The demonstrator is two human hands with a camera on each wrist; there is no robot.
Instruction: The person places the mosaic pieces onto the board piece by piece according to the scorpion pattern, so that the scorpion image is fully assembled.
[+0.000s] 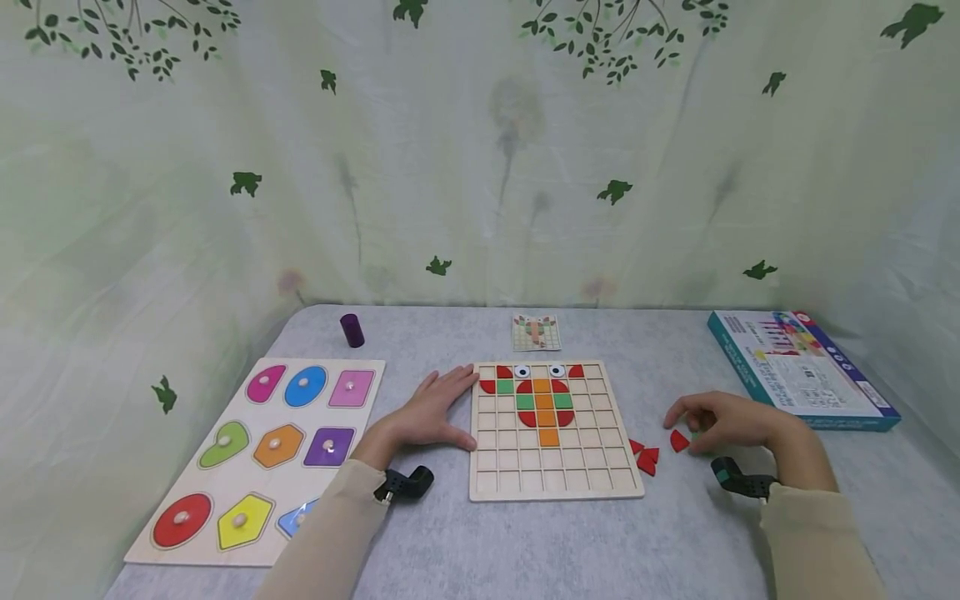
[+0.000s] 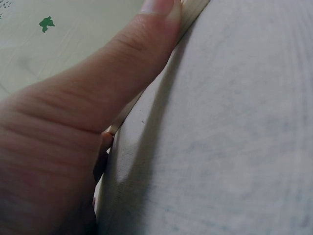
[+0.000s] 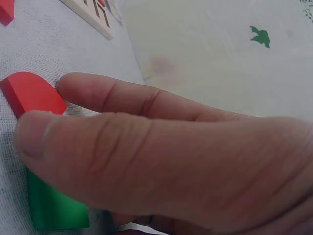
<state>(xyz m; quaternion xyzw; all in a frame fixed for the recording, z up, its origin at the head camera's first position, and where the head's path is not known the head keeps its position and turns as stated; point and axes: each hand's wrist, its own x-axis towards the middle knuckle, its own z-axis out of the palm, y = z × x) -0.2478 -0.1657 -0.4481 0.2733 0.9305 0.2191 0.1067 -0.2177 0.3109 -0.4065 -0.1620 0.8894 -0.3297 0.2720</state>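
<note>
A wooden grid board (image 1: 495,483) lies flat in the middle of the table, bearing red, green and orange tiles and two eye tiles in a figure. My left hand (image 1: 427,412) rests at its left edge, thumb and fingers spread; the thumb (image 2: 132,54) touches the rim in the left wrist view. Right of the board, my right hand (image 1: 731,421) is bent over a red quarter-circle tile (image 3: 36,93), with thumb and index finger at its sides. A green tile (image 3: 56,205) lies partly hidden under the thumb. Several loose red tiles (image 1: 647,461) lie between board and right hand.
A pattern card (image 1: 536,333) lies behind the board. On the left is a knobbed shape puzzle (image 1: 300,417), with a dark purple cylinder (image 1: 352,331) behind it. At the right back lies a flat box (image 1: 802,371). A leaf-printed curtain (image 1: 480,167) hangs behind the table.
</note>
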